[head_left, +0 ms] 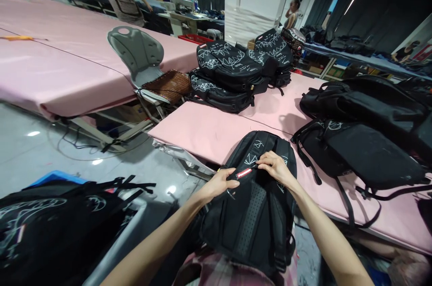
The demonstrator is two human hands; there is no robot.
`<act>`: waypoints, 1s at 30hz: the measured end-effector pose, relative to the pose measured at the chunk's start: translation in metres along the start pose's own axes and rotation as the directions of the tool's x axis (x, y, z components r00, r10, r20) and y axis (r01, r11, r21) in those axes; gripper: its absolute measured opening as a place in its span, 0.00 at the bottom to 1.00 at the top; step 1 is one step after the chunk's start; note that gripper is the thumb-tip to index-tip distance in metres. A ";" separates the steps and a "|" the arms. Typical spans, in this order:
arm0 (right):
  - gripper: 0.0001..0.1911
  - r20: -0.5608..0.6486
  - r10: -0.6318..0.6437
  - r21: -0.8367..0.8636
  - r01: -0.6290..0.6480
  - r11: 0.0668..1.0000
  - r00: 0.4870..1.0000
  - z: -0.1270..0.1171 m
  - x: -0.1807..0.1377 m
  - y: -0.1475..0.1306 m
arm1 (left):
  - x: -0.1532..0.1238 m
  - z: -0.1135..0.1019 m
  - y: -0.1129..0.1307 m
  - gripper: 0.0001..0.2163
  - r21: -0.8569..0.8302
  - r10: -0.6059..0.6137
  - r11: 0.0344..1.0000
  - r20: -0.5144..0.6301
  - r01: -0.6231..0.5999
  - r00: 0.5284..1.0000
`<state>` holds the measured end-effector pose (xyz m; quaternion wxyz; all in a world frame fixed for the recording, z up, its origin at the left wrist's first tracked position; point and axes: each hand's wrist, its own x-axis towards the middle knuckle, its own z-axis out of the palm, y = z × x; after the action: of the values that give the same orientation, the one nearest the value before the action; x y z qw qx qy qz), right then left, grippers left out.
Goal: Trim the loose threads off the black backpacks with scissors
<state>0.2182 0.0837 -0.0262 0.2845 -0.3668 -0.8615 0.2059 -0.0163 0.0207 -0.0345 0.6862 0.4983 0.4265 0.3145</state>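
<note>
A black backpack [253, 214] with white line patterns rests against my lap and the edge of the pink table [202, 131], its mesh back panel facing up. My left hand [221, 182] is closed on the backpack's top near a small red and white label [244, 172]. My right hand [275, 167] pinches the top strap just to the right of that label. Both hands touch the bag at its upper edge.
Black backpacks lie piled on the table at the right [364, 142] and at the back [232, 74]. More bags sit on a cart at lower left [57, 218]. A grey chair [141, 56] stands by a second pink table [67, 52]. People work in the background.
</note>
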 end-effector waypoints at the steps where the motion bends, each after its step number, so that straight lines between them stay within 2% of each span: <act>1: 0.08 0.000 -0.001 0.000 0.001 1.000 1.000 0.000 0.000 0.000 | 0.000 0.000 0.001 0.11 0.003 -0.005 1.000 0.001 0.005 1.000; 6: 0.08 -0.003 0.008 0.051 -0.008 0.999 1.000 0.001 -0.001 0.001 | -0.001 0.000 0.001 0.08 -0.006 -0.019 1.000 0.024 0.019 1.000; 10: 0.08 -0.010 0.046 0.118 -0.044 0.992 0.999 0.001 -0.004 0.003 | -0.001 0.001 0.003 0.11 -0.031 -0.028 0.999 0.028 0.029 0.999; 30: 0.10 -0.045 0.041 0.119 -0.035 0.992 0.998 -0.003 -0.005 0.006 | -0.001 0.003 0.003 0.10 -0.077 -0.043 0.996 0.040 0.046 0.998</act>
<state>0.2257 0.0840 -0.0289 0.3222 -0.3704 -0.8337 0.2529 -0.0143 0.0200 -0.0312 0.7199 0.4677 0.4117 0.3059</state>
